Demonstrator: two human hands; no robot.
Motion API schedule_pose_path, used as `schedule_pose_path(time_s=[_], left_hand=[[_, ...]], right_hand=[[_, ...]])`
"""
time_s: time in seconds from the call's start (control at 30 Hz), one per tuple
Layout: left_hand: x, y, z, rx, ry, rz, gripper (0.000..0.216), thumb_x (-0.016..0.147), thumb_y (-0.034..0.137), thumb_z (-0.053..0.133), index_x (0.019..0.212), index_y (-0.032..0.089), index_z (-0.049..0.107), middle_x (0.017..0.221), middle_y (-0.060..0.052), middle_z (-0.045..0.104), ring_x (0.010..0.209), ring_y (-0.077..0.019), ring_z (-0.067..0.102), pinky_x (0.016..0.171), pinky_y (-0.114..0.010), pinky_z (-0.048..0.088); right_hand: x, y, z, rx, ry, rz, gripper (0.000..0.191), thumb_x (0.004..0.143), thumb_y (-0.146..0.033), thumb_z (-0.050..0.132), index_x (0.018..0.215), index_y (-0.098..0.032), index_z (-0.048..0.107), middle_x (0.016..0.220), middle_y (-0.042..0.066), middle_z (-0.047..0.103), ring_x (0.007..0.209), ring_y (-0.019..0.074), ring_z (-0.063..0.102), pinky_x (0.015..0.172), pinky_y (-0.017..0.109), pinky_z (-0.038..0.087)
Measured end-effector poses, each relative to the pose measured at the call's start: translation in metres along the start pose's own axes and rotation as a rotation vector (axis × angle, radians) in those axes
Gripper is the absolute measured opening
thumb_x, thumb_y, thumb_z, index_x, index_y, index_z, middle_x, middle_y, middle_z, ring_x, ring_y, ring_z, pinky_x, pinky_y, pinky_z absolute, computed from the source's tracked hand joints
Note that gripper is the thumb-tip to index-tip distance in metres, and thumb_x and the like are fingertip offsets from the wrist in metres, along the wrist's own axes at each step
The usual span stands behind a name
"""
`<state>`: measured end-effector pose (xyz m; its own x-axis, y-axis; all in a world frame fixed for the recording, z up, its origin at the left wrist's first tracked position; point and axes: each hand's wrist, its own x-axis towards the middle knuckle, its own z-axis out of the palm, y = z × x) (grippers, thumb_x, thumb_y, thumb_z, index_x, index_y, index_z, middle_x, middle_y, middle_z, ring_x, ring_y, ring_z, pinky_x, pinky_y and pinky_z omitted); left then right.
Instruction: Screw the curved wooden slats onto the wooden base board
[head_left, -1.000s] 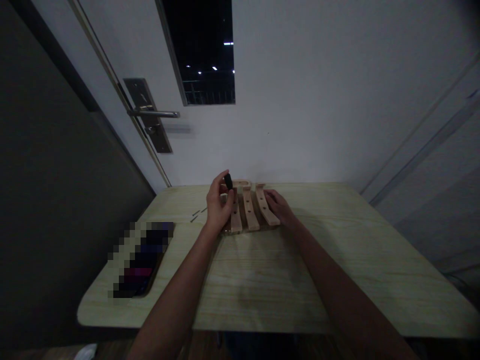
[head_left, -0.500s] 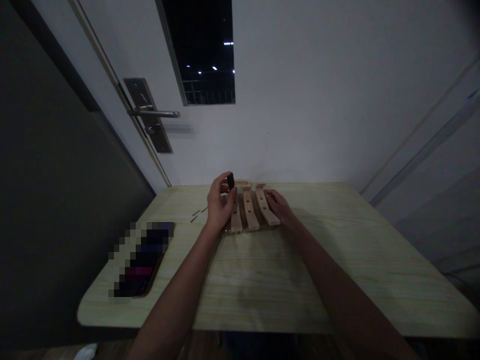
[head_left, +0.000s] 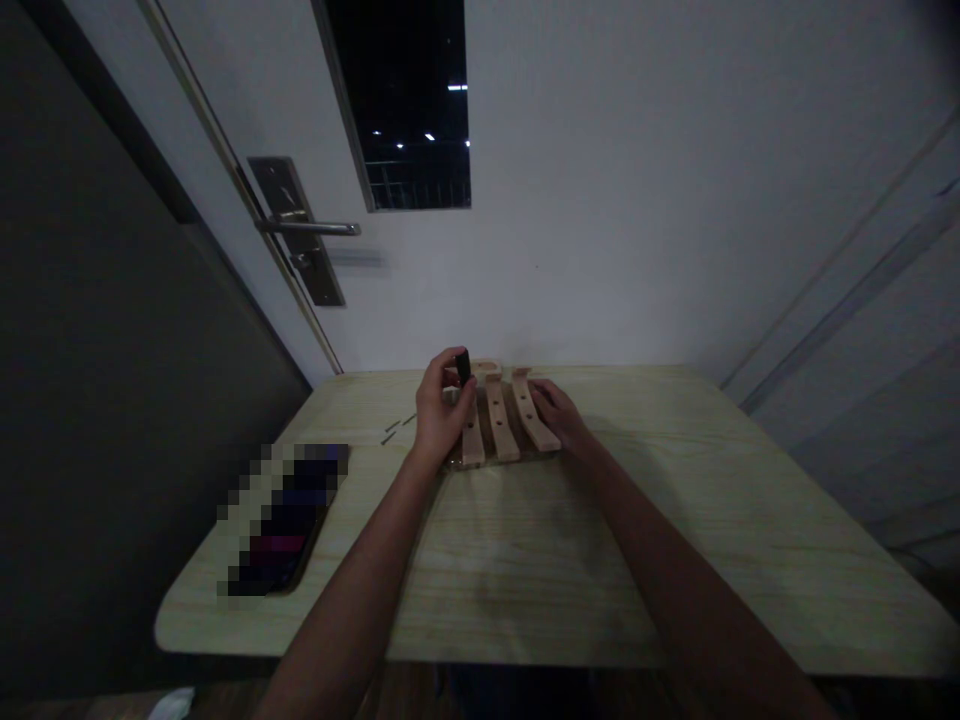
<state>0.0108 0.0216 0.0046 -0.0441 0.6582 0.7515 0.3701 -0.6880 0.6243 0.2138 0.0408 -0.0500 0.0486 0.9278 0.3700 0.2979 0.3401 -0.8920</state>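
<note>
Black handle stands nearly upright, long axis vertical with a slight lean, above the leftmost wooden strip at the desk's far side; the left hand's fingers pinch it, presumably to keep it straight, its lower end hidden. Curled fingers of the right hand sit beside the right strip, perhaps for steadying; how tightly, I cannot tell. The middle strip runs lengthwise toward the door. Screws lie left, probably for easy reach
</note>
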Motion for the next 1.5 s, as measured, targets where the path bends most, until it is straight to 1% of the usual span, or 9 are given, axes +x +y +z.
schedule_pose_path(time_s=[0.23, 0.37, 0.6, 0.73, 0.83, 0.97, 1.27, 1.4, 1.5], left_hand=[[-0.0005, -0.0049, 0.0003, 0.035, 0.011, 0.036, 0.041, 0.083, 0.022, 0.062, 0.122, 0.027, 0.051, 0.106, -0.003, 0.057, 0.078, -0.0113, 0.056, 0.072, -0.028, 0.051], [-0.0009, -0.0068, 0.0007, 0.009, 0.003, 0.034, 0.042, 0.084, 0.026, 0.061, 0.125, 0.026, 0.048, 0.111, -0.005, 0.058, 0.081, -0.0118, 0.058, 0.072, -0.027, 0.052], [-0.0026, -0.0043, 0.0011, -0.103, -0.042, -0.016, 0.053, 0.088, 0.027, 0.054, 0.137, 0.028, 0.033, 0.112, -0.008, 0.060, 0.089, -0.0151, 0.063, 0.078, -0.032, 0.055], [-0.0018, -0.0016, 0.0014, -0.108, -0.054, -0.006, 0.046, 0.087, 0.023, 0.054, 0.131, 0.029, 0.040, 0.112, -0.007, 0.061, 0.096, -0.0161, 0.062, 0.081, -0.034, 0.054], [-0.0004, -0.0016, 0.0025, -0.065, 0.000, 0.015, 0.049, 0.081, 0.022, 0.063, 0.125, 0.028, 0.045, 0.114, -0.006, 0.058, 0.097, -0.0164, 0.059, 0.079, -0.032, 0.054], [0.0004, -0.0042, 0.0029, 0.013, 0.052, 0.027, 0.050, 0.076, 0.020, 0.068, 0.122, 0.027, 0.049, 0.105, -0.004, 0.056, 0.090, -0.0148, 0.057, 0.077, -0.031, 0.052], [-0.0026, -0.0033, 0.0004, -0.040, -0.037, 0.007, 0.056, 0.085, 0.025, 0.057, 0.136, 0.030, 0.037, 0.110, -0.006, 0.060, 0.083, -0.0142, 0.060, 0.075, -0.032, 0.054], [-0.0024, -0.0014, -0.0002, -0.040, -0.050, 0.025, 0.047, 0.086, 0.021, 0.054, 0.131, 0.029, 0.043, 0.118, -0.007, 0.058, 0.094, -0.0165, 0.061, 0.080, -0.034, 0.054], [-0.0010, -0.0005, 0.0004, -0.032, -0.037, 0.051, 0.047, 0.084, 0.021, 0.058, 0.129, 0.028, 0.046, 0.121, -0.008, 0.054, 0.102, -0.0177, 0.057, 0.082, -0.035, 0.054]], right_hand=[[-0.0008, 0.0004, -0.0001, -0.002, 0.008, -0.011, 0.029, 0.080, -0.042, 0.047, 0.097, -0.023, 0.061, 0.099, 0.007, 0.067, 0.095, 0.0212, 0.059, 0.090, 0.040, 0.045], [-0.0004, 0.0014, 0.0005, -0.002, 0.014, -0.012, 0.028, 0.081, -0.042, 0.047, 0.096, -0.023, 0.061, 0.098, 0.007, 0.067, 0.094, 0.0206, 0.059, 0.089, 0.039, 0.046], [0.0009, 0.0020, 0.0005, 0.001, 0.005, -0.003, 0.028, 0.080, -0.043, 0.048, 0.096, -0.023, 0.061, 0.099, 0.007, 0.067, 0.094, 0.0208, 0.059, 0.089, 0.038, 0.046], [0.0007, 0.0004, -0.0001, -0.003, 0.005, -0.012, 0.028, 0.080, -0.043, 0.047, 0.095, -0.023, 0.060, 0.099, 0.007, 0.066, 0.092, 0.0207, 0.059, 0.087, 0.038, 0.046], [0.0005, -0.0001, -0.0006, -0.013, 0.000, -0.014, 0.027, 0.080, -0.042, 0.047, 0.093, -0.023, 0.061, 0.097, 0.007, 0.067, 0.091, 0.0204, 0.059, 0.088, 0.038, 0.046], [0.0009, 0.0011, -0.0007, -0.018, 0.001, -0.018, 0.026, 0.080, -0.040, 0.048, 0.095, -0.023, 0.061, 0.100, 0.007, 0.067, 0.094, 0.0207, 0.059, 0.089, 0.038, 0.046], [0.0000, 0.0024, 0.0000, -0.026, -0.008, -0.021, 0.032, 0.081, -0.044, 0.045, 0.097, -0.021, 0.060, 0.100, 0.009, 0.066, 0.097, 0.0225, 0.059, 0.090, 0.039, 0.045], [-0.0010, 0.0007, 0.0001, -0.018, -0.009, -0.018, 0.031, 0.081, -0.044, 0.045, 0.097, -0.022, 0.059, 0.100, 0.008, 0.065, 0.096, 0.0217, 0.058, 0.089, 0.038, 0.046], [-0.0013, -0.0006, 0.0000, -0.017, -0.006, -0.020, 0.031, 0.081, -0.044, 0.045, 0.097, -0.022, 0.058, 0.100, 0.009, 0.065, 0.093, 0.0213, 0.059, 0.087, 0.038, 0.046]])
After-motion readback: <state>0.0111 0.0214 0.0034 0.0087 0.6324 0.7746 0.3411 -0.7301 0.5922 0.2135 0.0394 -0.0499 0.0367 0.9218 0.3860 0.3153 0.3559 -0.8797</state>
